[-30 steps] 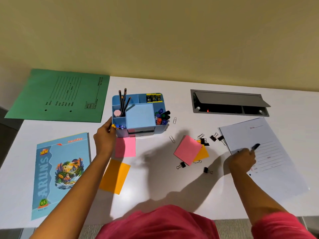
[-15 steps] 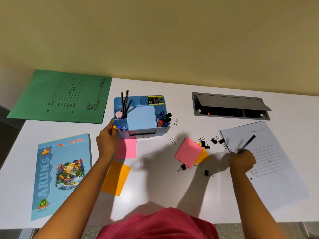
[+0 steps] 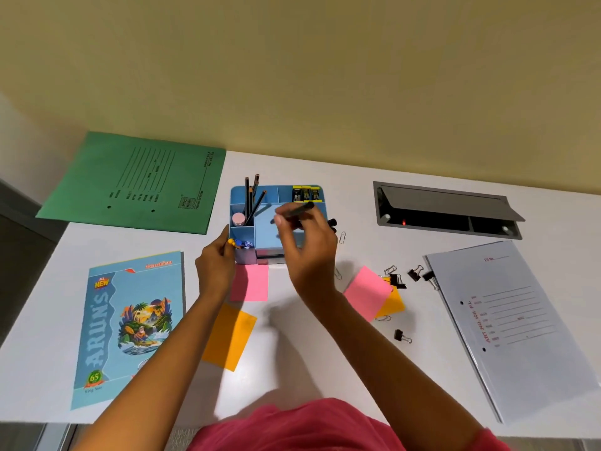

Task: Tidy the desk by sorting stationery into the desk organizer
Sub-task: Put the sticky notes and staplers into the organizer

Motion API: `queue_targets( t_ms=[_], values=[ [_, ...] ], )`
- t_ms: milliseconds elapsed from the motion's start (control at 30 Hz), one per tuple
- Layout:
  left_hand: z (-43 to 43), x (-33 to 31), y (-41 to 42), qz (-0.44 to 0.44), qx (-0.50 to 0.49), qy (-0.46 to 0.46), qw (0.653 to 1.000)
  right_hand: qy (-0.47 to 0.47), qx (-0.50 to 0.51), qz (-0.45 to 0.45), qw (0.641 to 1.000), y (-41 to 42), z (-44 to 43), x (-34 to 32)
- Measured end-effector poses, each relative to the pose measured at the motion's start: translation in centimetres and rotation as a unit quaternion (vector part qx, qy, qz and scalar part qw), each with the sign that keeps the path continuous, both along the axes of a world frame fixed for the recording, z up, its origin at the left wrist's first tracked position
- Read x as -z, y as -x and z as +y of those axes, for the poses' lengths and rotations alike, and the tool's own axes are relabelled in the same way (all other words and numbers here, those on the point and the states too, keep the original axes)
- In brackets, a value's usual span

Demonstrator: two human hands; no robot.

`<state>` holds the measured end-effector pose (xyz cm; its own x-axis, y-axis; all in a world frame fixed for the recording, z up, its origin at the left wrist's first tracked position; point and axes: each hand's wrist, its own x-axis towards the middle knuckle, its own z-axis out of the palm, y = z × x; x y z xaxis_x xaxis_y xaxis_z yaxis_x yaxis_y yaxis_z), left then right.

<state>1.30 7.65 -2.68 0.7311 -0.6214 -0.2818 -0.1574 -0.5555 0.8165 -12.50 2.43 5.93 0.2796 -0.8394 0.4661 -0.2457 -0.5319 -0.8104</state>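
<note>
1. Pen (image 3: pixel 298 209): black, pinched between the thumb and fingers of the right hand (image 3: pixel 307 245). It lies nearly level, in the air above the organizer (image 3: pixel 283 192), and is not yet in any compartment.
2. Change: a second ago the right hand was on the grey file (image 3: pixel 514 320) at the desk's right, closing on the pen. Half a second ago the pen was tipped up off the sheet. It has now been carried across to the organizer.
3. Left hand (image 3: pixel 214 265): grips the organizer's front left corner, as in both earlier pictures, and the box has not shifted.
4. Hands: near each other but not touching, each clamped on its own thing.
5. Organizer contents: pencils (image 3: pixel 252 200) stand in the rear left cell. The right-side cell is mostly hidden behind the right hand.
6. Meaning, as a judgement: the pick-up is done and the drop is next. The pen probably has to be tipped upright over a cell. Which cell is meant cannot be told.
7. Still loose on the desk: binder clips (image 3: pixel 398 281), a paper clip (image 3: pixel 342 237), pink notes (image 3: pixel 367 292) and an orange note (image 3: pixel 229 336). Much of the sorting looks undone.
</note>
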Motion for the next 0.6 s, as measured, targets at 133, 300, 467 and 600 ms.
queue_targets(
  t_ms=[133,300,467,600],
  values=[
    [-0.1,0.0,-0.1,-0.024,0.015,-0.008,1.0,-0.048,-0.049,0.135,0.988,-3.4,-1.2,1.9],
    [0.0,0.1,-0.4,-0.032,0.021,-0.005,0.999,-0.098,-0.101,0.254,0.957,-4.9,-1.9,3.5],
    [0.1,0.2,-0.6,-0.031,0.017,-0.005,0.999,-0.098,-0.127,0.268,0.95,-5.2,-1.6,3.5],
    [0.1,0.4,-0.7,-0.036,0.014,-0.009,0.999,-0.081,-0.164,0.278,0.943,-4.9,-1.3,3.2]
  ],
)
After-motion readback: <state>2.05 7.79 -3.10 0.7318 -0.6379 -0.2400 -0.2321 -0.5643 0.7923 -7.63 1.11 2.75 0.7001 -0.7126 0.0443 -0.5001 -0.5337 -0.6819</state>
